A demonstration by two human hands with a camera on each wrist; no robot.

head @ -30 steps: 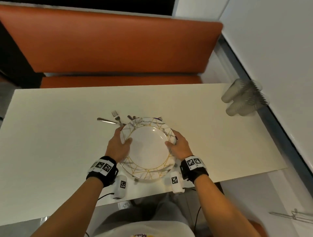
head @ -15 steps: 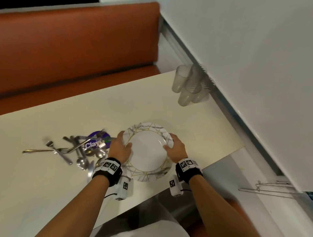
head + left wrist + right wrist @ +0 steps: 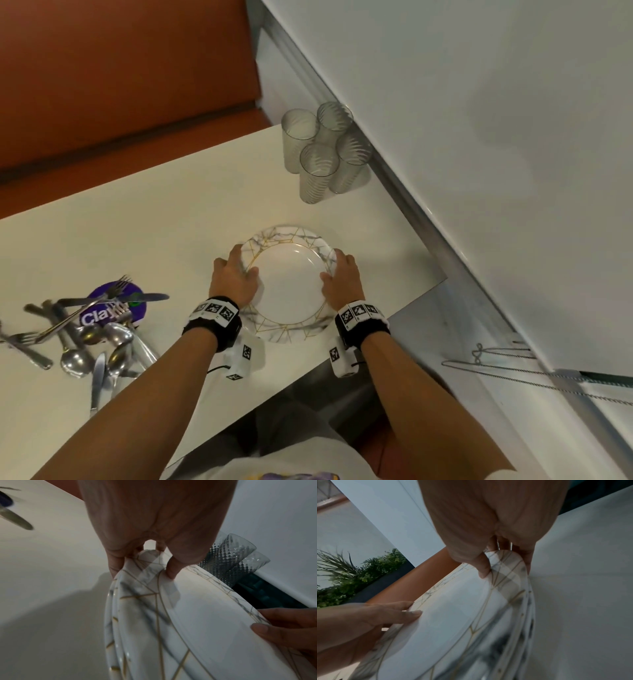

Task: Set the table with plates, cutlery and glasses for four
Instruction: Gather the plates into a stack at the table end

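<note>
A stack of white marbled plates (image 3: 291, 284) with gold lines is near the table's front right corner. My left hand (image 3: 239, 270) grips its left rim and my right hand (image 3: 337, 269) grips its right rim, thumbs on top and fingers underneath. The left wrist view shows stacked rims of the plates (image 3: 171, 622) pinched by my left hand (image 3: 154, 520). In the right wrist view, my right hand (image 3: 496, 520) holds the plates (image 3: 462, 622). I cannot tell whether the stack rests on the table. Several ribbed glasses (image 3: 322, 150) stand at the far right corner. A cutlery pile (image 3: 85, 335) lies to the left.
The cream table (image 3: 171, 222) ends just right of the plates, beside a white wall (image 3: 479, 137). A purple round lid (image 3: 116, 308) lies under the cutlery. An orange bench (image 3: 120, 85) runs behind the table. Thin cords (image 3: 513, 370) hang at lower right.
Both hands have carried the plate stack to the right, off the cutlery pile and toward the table's right end. The cutlery and purple lid are now uncovered at the left.
</note>
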